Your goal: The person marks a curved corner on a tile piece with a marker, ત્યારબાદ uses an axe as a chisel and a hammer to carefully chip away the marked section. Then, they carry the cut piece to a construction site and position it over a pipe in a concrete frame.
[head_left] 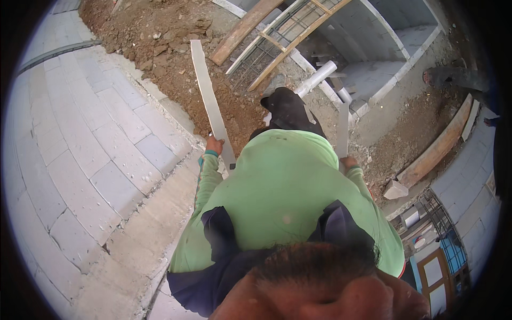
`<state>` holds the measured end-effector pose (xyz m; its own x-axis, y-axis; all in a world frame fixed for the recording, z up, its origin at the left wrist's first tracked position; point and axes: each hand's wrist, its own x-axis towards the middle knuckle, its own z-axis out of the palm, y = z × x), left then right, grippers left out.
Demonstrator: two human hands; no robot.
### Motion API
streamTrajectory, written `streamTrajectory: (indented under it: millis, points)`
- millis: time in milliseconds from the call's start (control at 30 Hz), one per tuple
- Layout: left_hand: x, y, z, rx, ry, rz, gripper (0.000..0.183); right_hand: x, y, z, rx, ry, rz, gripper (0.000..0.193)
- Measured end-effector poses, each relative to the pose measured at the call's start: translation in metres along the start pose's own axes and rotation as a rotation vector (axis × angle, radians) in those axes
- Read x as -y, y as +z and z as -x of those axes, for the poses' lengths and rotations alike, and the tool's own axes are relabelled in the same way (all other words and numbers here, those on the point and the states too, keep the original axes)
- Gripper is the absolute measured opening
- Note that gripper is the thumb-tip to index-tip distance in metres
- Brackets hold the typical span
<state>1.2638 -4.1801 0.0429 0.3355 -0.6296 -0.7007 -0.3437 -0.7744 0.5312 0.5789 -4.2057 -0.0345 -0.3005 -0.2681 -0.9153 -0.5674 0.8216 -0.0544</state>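
Note:
My left hand (215,145) is closed round the edge of a long, flat, pale strip (205,88). This strip slants up and away over the brown soil, and its near end lies beside my green shirt. On the other side of my body, my right hand (349,161) is closed at the edge of a second pale flat strip (343,125), which points away from me. My shirt hides part of that one. Whether the two strips join behind my body cannot be made out. My dark trousers (290,109) show between them.
Block walls (96,138) rise along the left. Loose soil (165,48) lies ahead, with a wooden plank (242,32), steel rebar in a timber frame (290,40) and a white pipe (317,77). Another plank (437,146) and what looks like another person's leg (456,78) are at right.

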Motion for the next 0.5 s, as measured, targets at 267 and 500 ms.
streamTrajectory:
  millis: [267,500]
  points:
    - [-0.036,-0.167,-0.064,-0.028,-0.048,-0.3,0.039,0.101,0.129,0.035,0.096,0.2,-0.545,0.047]
    - [-0.13,-0.252,-0.133,0.029,-0.066,-0.606,0.039,0.183,0.163,0.079,-0.11,0.08,-1.164,0.045]
